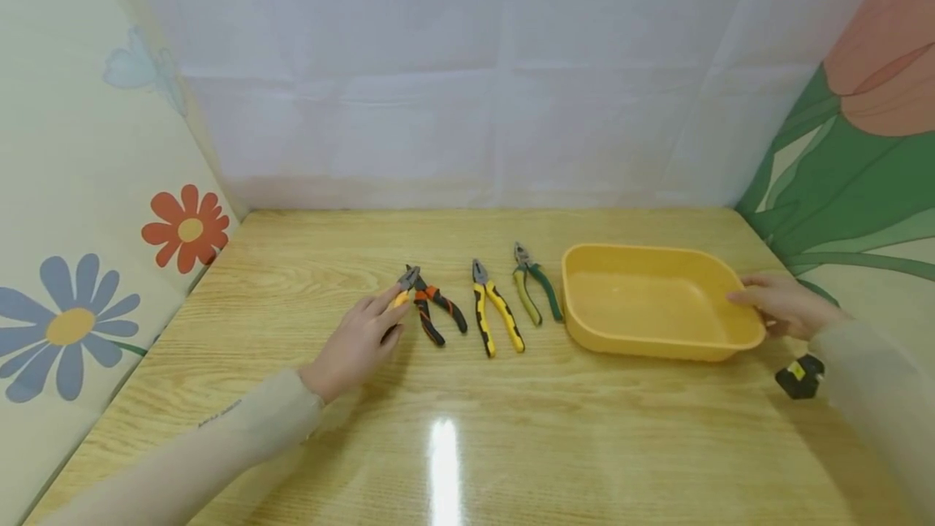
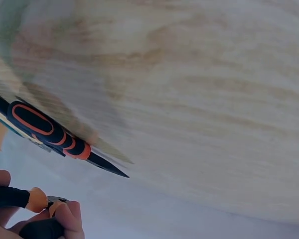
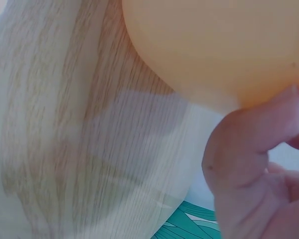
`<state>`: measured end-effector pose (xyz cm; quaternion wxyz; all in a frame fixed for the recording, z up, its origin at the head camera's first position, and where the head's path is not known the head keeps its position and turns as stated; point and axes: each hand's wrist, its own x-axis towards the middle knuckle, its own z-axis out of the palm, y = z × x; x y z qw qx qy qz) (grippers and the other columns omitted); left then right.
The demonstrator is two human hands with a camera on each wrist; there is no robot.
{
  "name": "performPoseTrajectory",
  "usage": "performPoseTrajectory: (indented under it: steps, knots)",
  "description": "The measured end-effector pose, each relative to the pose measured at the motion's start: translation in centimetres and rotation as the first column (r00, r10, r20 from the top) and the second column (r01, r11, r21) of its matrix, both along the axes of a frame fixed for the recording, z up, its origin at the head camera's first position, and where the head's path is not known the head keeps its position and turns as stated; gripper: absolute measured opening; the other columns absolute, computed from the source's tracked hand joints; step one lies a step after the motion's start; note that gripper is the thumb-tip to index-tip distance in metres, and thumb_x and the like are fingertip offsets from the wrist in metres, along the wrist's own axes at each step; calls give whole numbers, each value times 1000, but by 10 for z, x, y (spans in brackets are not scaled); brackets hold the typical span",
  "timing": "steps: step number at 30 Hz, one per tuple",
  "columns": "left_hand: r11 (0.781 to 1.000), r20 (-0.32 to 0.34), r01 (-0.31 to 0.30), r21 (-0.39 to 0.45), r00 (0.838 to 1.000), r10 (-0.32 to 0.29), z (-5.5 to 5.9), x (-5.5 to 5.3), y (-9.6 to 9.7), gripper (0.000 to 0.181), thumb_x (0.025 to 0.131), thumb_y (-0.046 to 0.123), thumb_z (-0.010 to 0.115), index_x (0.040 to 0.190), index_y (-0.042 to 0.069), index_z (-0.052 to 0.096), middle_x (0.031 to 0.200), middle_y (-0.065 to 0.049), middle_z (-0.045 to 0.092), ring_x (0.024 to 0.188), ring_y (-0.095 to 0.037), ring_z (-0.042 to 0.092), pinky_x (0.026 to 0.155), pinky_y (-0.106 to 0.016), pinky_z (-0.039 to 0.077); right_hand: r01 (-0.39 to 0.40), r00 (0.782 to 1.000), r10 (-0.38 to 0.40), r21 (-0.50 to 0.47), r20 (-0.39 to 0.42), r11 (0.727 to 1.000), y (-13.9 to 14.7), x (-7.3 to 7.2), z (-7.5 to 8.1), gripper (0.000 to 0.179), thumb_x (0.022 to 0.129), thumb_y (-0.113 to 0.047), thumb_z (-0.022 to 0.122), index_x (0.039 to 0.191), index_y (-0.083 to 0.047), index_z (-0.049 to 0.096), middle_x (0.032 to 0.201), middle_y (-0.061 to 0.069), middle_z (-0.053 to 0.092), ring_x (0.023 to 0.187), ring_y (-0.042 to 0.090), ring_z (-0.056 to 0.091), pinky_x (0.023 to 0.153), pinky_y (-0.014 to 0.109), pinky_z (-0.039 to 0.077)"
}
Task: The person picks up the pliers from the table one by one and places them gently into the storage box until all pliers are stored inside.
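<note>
My left hand [image 1: 356,350] grips combination pliers [image 1: 411,278] with orange and black handles, their metal head pointing away from me. In the left wrist view, the fingers curl round those handles. Just right of this hand lie black-and-orange pliers [image 1: 427,321] with a pointed nose, handles spread. Further right come yellow-and-black pliers [image 1: 480,311] and pliers with green handles [image 1: 544,281], both resting on the table. My right hand [image 1: 790,307] pinches the right rim of a yellow plastic basin [image 1: 650,346], thumb over the edge. Nothing lies inside the basin.
A small black object with a yellow mark [image 1: 801,377] sits near the right edge of the wooden table [image 1: 555,445], close to the right forearm. A white cloth [image 1: 453,104] hangs behind the table, and flower-patterned panels [image 1: 66,185] stand on both sides.
</note>
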<state>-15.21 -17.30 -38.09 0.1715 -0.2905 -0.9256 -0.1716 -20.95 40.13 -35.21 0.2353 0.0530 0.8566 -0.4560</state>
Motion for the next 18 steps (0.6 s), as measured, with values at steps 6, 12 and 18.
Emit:
performPoseTrajectory:
  steps: [6, 12, 18]
  knots:
    - [998, -62, 63, -32, 996, -65, 4, -5, 4, 30, 87, 1, 70, 116, -3, 68, 135, -25, 53, 91, -34, 57, 80, -50, 50, 7, 1000, -7, -16, 14, 1000, -1, -1, 1, 28, 100, -13, 45, 109, 14, 44, 78, -1, 63, 68, 12, 61, 63, 32, 55]
    - [993, -107, 111, -32, 988, -114, 4, -8, 6, 31, 86, 0, 70, 116, -4, 67, 132, -26, 54, 85, -30, 55, 74, -45, 50, 9, 998, -6, -53, 63, 999, 2, -4, 2, 13, 101, -11, 45, 90, -8, 51, 79, 0, 64, 70, 13, 63, 64, 32, 55]
    - [990, -111, 133, -52, 984, -138, 9, -11, 10, 33, 86, -2, 68, 119, -4, 66, 133, -27, 53, 94, -35, 58, 83, -48, 50, 25, 997, -18, -87, 78, 996, 4, -5, 1, 11, 101, -12, 47, 91, -9, 49, 81, -1, 64, 73, 12, 64, 64, 30, 55]
